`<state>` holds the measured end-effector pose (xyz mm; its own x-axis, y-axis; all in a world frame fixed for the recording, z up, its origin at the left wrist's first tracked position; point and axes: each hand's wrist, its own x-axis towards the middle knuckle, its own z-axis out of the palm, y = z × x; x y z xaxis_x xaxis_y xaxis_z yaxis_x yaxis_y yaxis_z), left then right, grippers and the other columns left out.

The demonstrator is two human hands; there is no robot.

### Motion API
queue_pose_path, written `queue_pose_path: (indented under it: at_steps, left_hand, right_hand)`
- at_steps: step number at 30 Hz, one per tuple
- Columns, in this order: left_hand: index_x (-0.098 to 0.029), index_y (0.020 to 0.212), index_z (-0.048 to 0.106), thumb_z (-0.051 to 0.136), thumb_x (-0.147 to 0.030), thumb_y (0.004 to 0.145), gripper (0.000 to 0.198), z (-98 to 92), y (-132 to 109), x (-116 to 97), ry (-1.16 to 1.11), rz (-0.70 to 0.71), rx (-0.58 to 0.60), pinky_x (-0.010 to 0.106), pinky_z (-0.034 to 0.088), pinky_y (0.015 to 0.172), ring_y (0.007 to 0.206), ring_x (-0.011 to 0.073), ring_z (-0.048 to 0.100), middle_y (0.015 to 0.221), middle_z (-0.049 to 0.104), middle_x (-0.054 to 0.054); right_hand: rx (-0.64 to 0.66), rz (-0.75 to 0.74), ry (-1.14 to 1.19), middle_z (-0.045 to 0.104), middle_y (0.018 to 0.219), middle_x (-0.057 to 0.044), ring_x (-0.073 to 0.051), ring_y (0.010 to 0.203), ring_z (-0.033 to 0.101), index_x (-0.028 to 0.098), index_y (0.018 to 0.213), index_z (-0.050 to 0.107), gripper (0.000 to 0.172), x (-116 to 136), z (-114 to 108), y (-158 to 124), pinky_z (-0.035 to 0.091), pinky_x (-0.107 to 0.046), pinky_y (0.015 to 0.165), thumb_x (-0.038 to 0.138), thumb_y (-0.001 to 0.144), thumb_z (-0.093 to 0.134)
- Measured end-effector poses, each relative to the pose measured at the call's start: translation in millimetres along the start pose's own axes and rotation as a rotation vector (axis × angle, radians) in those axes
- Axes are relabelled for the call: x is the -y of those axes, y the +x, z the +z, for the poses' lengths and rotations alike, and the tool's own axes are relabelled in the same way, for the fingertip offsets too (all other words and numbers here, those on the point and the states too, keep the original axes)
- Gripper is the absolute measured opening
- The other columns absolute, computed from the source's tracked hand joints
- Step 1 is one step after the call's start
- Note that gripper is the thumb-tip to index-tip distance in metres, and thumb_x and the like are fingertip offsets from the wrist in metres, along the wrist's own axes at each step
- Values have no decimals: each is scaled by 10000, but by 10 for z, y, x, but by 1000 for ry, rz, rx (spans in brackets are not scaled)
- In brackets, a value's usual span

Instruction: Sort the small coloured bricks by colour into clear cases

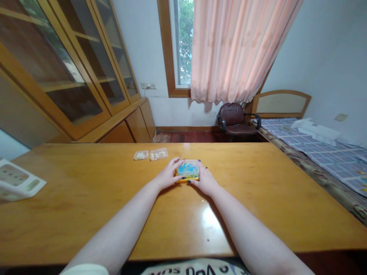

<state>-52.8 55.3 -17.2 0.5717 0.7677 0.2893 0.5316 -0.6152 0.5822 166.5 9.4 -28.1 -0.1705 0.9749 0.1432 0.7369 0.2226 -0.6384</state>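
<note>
Between my hands, on the wooden table [160,229], is a small clear plastic box [188,169] with blue pieces visible through its top and a yellow layer underneath. My left hand [169,173] grips its left side, thumb at the front edge and fingers reaching along the top. On the right side my right hand [205,178] is wrapped against it, thumb at the near front corner. What the blue pieces are is too small to tell. Both hands touch the box.
Left of the box, farther back, lie two shallow clear containers, one with a pale block [141,155], the other with several small white pieces [158,154]. A white box [20,181] stands at the table's left. Beyond are a chair [236,120], a bed [323,145] and a glass cabinet [83,49].
</note>
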Motion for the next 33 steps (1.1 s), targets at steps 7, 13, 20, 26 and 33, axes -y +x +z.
queue_pose_path:
  at_steps: [7, 13, 20, 26, 33]
  left_hand:
    - [-224, 1446, 258, 585, -349, 814, 722, 143, 4, 56, -19, -71, -21, 437, 280, 1123, 1320, 242, 367, 1424, 394, 111]
    - [-169, 1480, 132, 368, -473, 909, 688, -88, 1, 293, 150, -80, -157, 445, 155, 1155, 1418, 241, 141, 1537, 175, 124]
    - [-169, 1461, 242, 351, -424, 907, 619, -454, -124, 678, 657, -550, -73, 635, 18, 1088, 1418, 334, 67, 1543, 134, 120]
    - [-229, 1399, 378, 383, -416, 898, 535, -370, -101, 589, 666, -533, -4, 685, 20, 1058, 1394, 316, 201, 1477, 343, 87]
    - [-226, 1367, 430, 452, -440, 874, 538, -298, -73, 542, 668, -463, -137, 568, 92, 1112, 1359, 312, 290, 1464, 355, 140]
  right_hand:
    - [-28, -18, -42, 310, 1474, -171, -309, 1358, 290, 181, 1448, 219, 905, -45, 79, 30, 200, -498, 1111, 440, 715, 684]
    - [-30, -31, -3, 283, 1481, -179, -320, 1371, 255, 148, 1454, 218, 954, -86, 66, 28, 202, -478, 1124, 423, 680, 703]
    - [17, -33, 160, 260, 1495, -182, -315, 1357, 292, 142, 1473, 165, 1017, -231, 7, 66, 244, -467, 1115, 412, 659, 712]
    - [12, -6, 270, 224, 1509, -183, -287, 1374, 265, 102, 1481, 108, 1027, -315, 18, 83, 218, -440, 1129, 389, 686, 691]
    - [9, -1, 281, 300, 1482, -174, -281, 1363, 292, 118, 1482, 111, 997, -250, -14, 59, 233, -444, 1122, 384, 708, 679]
